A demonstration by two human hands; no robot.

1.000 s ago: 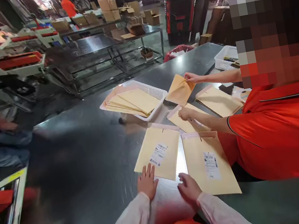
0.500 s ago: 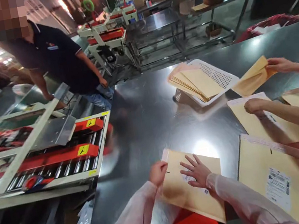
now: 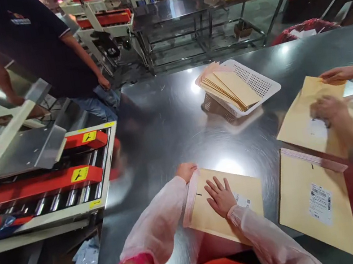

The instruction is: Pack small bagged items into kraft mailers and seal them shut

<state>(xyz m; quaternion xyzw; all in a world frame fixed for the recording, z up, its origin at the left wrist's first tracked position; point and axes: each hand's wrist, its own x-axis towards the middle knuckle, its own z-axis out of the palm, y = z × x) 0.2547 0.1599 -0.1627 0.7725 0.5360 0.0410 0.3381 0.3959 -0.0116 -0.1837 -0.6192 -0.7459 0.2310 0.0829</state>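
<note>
Now right hand [image 3: 220,197] fingers still spread flat on envelope [image 3: 225,212]; left hand [image 3: 186,171] shifted onto flap, pinching it.

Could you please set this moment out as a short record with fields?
Left hand: left hand at the top corner of the padded envelope, by its flap
Right hand: right hand flat on that envelope
Surface: steel table
Nearby: second labelled envelope; white basket of envelopes
Others: co-worker's hands on another envelope
</note>
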